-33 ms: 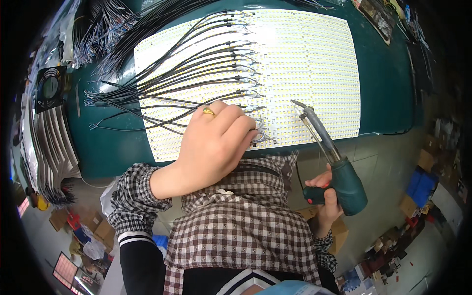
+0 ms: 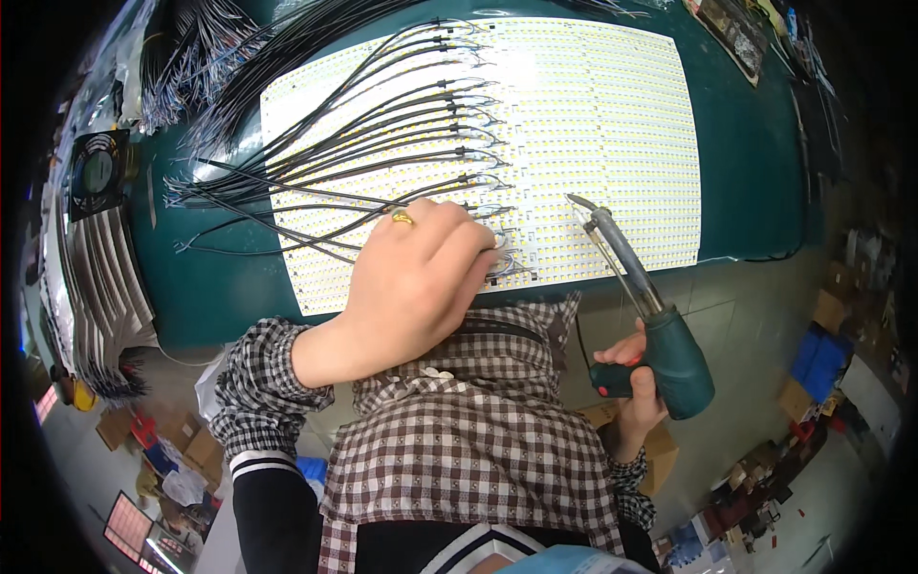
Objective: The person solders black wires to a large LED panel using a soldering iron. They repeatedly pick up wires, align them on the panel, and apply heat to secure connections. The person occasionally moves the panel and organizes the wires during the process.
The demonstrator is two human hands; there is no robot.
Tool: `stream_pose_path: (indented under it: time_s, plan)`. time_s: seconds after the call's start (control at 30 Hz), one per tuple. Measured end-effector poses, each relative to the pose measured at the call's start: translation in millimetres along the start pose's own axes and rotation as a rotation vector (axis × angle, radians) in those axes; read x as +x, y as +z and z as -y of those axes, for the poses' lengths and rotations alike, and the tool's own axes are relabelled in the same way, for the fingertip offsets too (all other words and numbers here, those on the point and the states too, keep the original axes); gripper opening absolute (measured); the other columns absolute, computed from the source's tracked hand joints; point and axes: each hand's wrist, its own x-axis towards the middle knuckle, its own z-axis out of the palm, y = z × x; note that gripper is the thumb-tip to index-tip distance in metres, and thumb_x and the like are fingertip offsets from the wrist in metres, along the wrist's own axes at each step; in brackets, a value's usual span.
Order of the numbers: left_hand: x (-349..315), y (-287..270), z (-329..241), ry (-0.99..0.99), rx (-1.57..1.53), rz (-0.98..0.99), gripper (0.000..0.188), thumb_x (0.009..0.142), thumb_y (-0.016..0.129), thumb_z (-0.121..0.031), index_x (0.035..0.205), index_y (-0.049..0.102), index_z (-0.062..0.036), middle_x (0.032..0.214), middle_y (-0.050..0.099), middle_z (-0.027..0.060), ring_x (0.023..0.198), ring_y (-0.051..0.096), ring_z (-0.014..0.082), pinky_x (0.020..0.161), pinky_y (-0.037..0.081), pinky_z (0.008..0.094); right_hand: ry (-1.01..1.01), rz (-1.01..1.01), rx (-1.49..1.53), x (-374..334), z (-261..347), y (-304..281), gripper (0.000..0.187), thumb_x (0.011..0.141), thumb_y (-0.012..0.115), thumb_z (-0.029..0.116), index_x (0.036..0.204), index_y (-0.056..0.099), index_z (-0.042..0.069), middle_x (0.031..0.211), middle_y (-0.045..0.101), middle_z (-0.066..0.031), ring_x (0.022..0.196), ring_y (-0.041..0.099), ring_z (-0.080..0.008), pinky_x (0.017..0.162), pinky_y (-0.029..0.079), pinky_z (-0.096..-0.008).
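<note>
A white LED circuit board [image 2: 631, 143], dotted with rows of small yellow chips, lies on the green bench. Several black cables [image 2: 382, 134] run across its left half, their thin stripped wires ending in a column near the middle. My left hand [image 2: 416, 277], with a gold ring on one finger, is bent over the near end of that column. Its fingers are closed in a pinch on a black cable; the fingertips are partly hidden. My right hand [image 2: 639, 407] grips the handle of a dark green soldering gun [image 2: 677, 364]. The gun's bent metal tip points up-left, over the board's near right part.
Bundles of black cables [image 2: 206, 57] lie at the far left. Beside them are a black fan [image 2: 98, 172] and a stack of white strips [image 2: 105, 277]. A worn, stained block [image 2: 732, 38] sits at the far right. Blue bins [image 2: 819, 364] and cartons stand on the floor at right.
</note>
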Motion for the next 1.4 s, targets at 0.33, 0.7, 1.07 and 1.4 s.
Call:
stream_pose_path:
  time_s: [0.33,0.7,1.07,1.4]
  plan:
    - [-1,7,2,0.022,0.048,-0.035,0.021,0.071,0.063,0.001,0.091,0.059,-0.0029,0.082,0.052,0.0085,0.069,0.056,0.0243,0.054,0.046,0.0346,-0.009,-0.011,0.010,-2,-2,-3,0.062,0.092,0.059,0.029,0.126,0.040,-0.019,0.088,0.058,-0.0143,0.079,0.060,-0.0222,0.069,0.059,-0.0379]
    - [-6,8,22,0.256,0.120,-0.104,0.026,0.066,0.066,-0.007,0.091,0.064,-0.0012,0.086,0.057,0.0058,0.071,0.056,0.0194,0.055,0.046,0.0289,-0.001,-0.028,0.021,0,-3,-1,0.064,0.092,0.060,0.030,0.126,0.039,-0.020,0.089,0.058,-0.0157,0.080,0.061,-0.0237,0.068,0.059,-0.0376]
    - [17,-5,10,-0.054,-0.260,0.057,0.017,0.075,0.066,0.000,0.091,0.063,-0.0048,0.084,0.053,0.0100,0.073,0.056,0.0275,0.061,0.046,0.0358,-0.010,-0.017,0.014,0,-3,-3,0.064,0.092,0.059,0.031,0.125,0.040,-0.020,0.089,0.058,-0.0159,0.080,0.061,-0.0244,0.068,0.059,-0.0366]
    - [30,1,5,-0.129,-0.191,0.015,0.009,0.076,0.068,-0.002,0.081,0.061,-0.0032,0.079,0.054,0.0090,0.072,0.056,0.0260,0.062,0.045,0.0347,-0.007,0.004,0.020,2,-2,-3,0.062,0.091,0.059,0.030,0.126,0.042,-0.018,0.090,0.059,-0.0153,0.081,0.062,-0.0244,0.068,0.059,-0.0357]
